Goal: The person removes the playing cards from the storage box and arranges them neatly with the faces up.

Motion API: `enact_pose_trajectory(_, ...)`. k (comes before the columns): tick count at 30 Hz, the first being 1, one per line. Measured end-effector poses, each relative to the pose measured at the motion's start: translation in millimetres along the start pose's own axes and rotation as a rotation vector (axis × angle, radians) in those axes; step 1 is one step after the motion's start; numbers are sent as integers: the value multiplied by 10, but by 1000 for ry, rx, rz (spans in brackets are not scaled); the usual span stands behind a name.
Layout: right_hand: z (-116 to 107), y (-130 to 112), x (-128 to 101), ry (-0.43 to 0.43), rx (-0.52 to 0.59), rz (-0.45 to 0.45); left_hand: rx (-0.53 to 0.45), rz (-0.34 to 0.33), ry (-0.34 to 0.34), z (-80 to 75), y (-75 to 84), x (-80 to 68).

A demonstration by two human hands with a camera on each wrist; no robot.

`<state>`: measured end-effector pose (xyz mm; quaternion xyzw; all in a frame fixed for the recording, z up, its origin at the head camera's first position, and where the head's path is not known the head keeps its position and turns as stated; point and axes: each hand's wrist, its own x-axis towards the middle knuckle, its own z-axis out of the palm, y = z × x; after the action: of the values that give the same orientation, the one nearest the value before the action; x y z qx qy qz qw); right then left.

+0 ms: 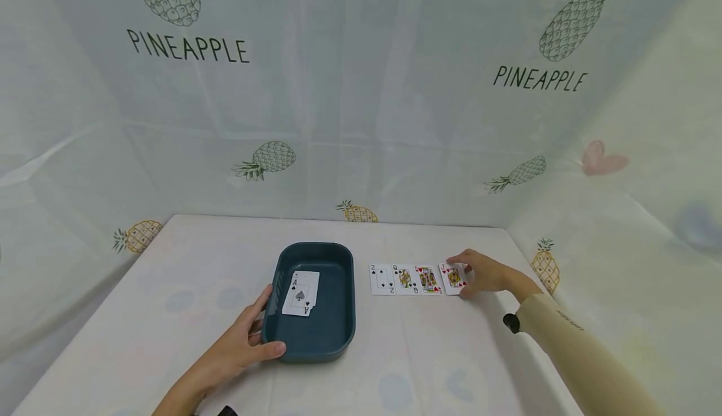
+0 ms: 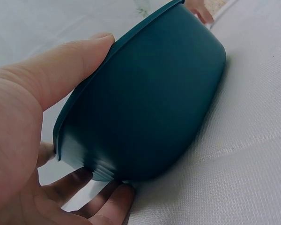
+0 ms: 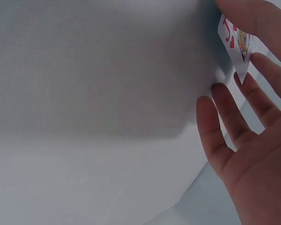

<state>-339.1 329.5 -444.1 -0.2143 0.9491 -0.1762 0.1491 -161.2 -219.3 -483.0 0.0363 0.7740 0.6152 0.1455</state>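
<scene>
A dark teal tray [image 1: 338, 316] stands in the middle of the table with an ace of spades [image 1: 301, 292] lying face up inside. My left hand [image 1: 261, 331] grips its near left corner. In the left wrist view the thumb [image 2: 70, 65] lies over the rim of the tray [image 2: 150, 103] and the fingers curl under its side. Right of the tray lies a row of cards: a two of spades [image 1: 381, 278], a queen [image 1: 405, 279], a king [image 1: 429, 279] and a jack of hearts [image 1: 453, 277]. My right hand [image 1: 464, 275] pinches the jack [image 3: 235, 41] between thumb and fingers, its edge slightly raised.
The table wears a pale cloth [image 1: 186, 291]. Sheets printed with pineapples [image 1: 271, 159] close off the back and both sides. The right wall stands close behind my right hand.
</scene>
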Motion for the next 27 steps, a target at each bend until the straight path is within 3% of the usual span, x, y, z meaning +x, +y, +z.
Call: enact_pose_trajectory(27,3,-75,66,-56,9,54,10,1,8,11,14,-2)
